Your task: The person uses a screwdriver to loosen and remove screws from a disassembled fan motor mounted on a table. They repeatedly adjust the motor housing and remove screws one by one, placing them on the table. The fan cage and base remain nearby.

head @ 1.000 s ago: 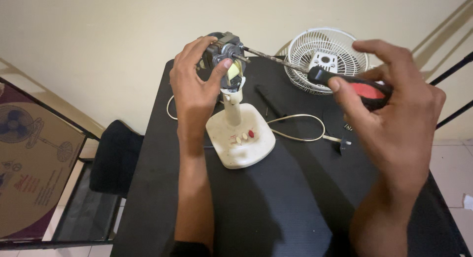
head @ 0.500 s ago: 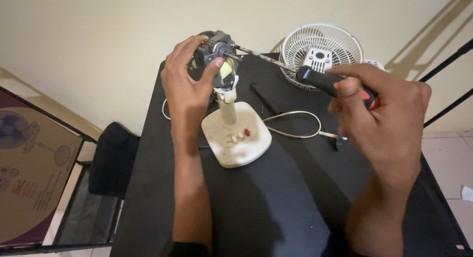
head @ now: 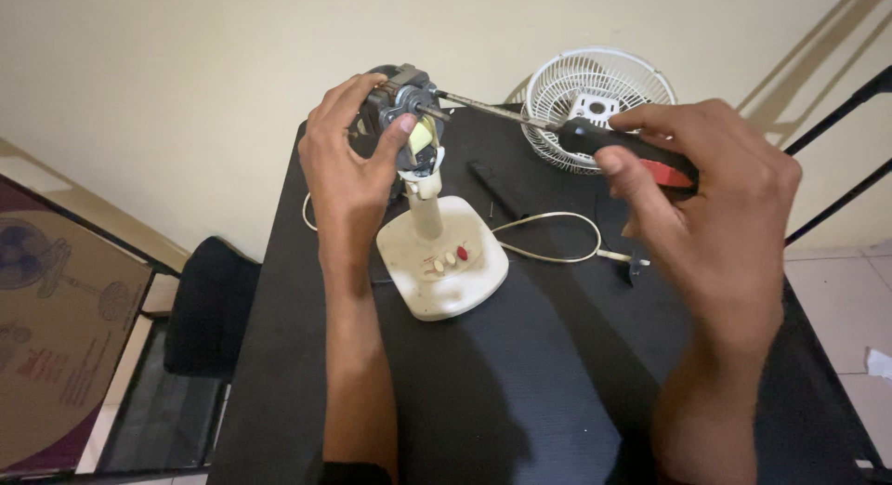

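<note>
Cream wall [head: 186,67] at 12 o'clock, black table [head: 520,392] centre, tiled floor [head: 836,299] at 3, black chair [head: 204,308] at 9.

bare grey metal fan motor [head: 401,99], dull | cream plastic fan base [head: 444,271], smooth, scuffed | black-and-red plastic-handled screwdriver [head: 624,150], shiny steel shaft | white wire fan grille [head: 595,99], glossy | black table top [head: 520,383], matt, textured

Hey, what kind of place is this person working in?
Probably a room at home used as a makeshift repair spot. A small black table stands against a plain wall, holding a stripped desk fan and its loose white grille. A cardboard fan box sits on the tiled floor.
</note>
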